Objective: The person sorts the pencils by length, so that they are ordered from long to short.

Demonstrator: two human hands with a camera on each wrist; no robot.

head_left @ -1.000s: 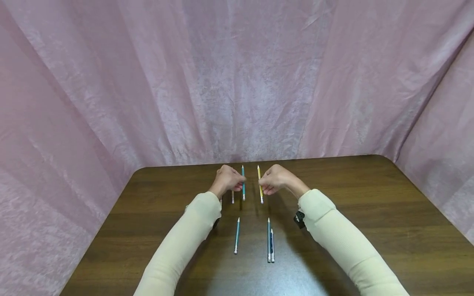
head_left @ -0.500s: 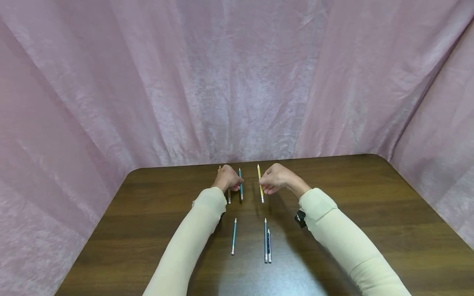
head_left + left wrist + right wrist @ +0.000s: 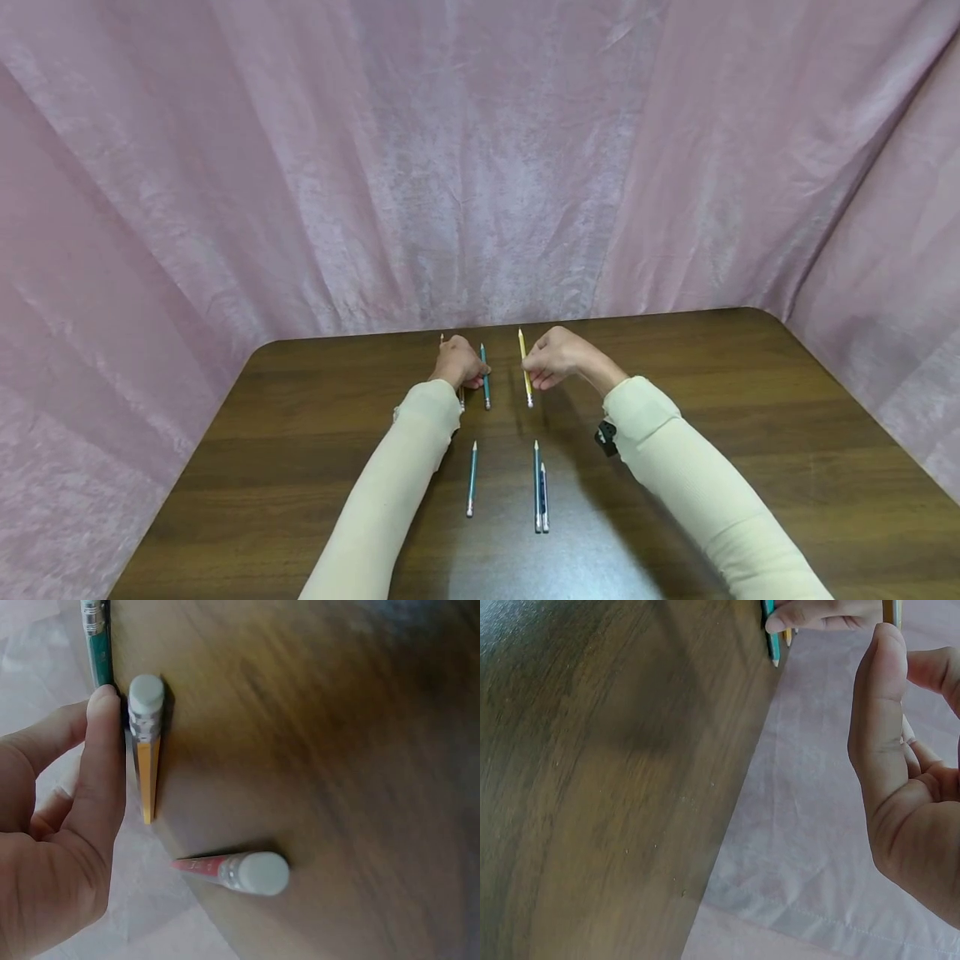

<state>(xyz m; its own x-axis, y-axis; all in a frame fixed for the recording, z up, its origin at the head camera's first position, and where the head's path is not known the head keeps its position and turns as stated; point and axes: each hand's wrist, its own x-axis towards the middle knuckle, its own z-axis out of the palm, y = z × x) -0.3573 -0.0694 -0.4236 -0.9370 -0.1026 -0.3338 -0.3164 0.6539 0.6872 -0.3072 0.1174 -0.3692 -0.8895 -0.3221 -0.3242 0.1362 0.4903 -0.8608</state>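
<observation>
My left hand (image 3: 459,363) pinches a teal pencil (image 3: 486,392) between thumb and finger, low by the table. Close beside it, partly hidden by that hand, lies an orange pencil (image 3: 148,780) with a white eraser. A red pencil (image 3: 210,867) lies apart at an angle in the left wrist view. To the right, my right hand (image 3: 558,358) holds a yellow pencil (image 3: 523,354) by thumb and fingertips, its point facing away and its shadow apart on the wood. In the right wrist view only a short piece of this pencil (image 3: 890,612) shows.
Nearer on the brown wooden table (image 3: 675,417) lie a teal pencil (image 3: 472,482), a blue pencil (image 3: 537,490) and a shorter dark pencil (image 3: 545,500), the last two side by side. A pink curtain (image 3: 510,167) hangs behind the table's far edge.
My left hand has brought its teal pencil slightly left and down, nearer the orange one. The right hand keeps the yellow pencil raised, nearly still. The head view has shifted slightly.
</observation>
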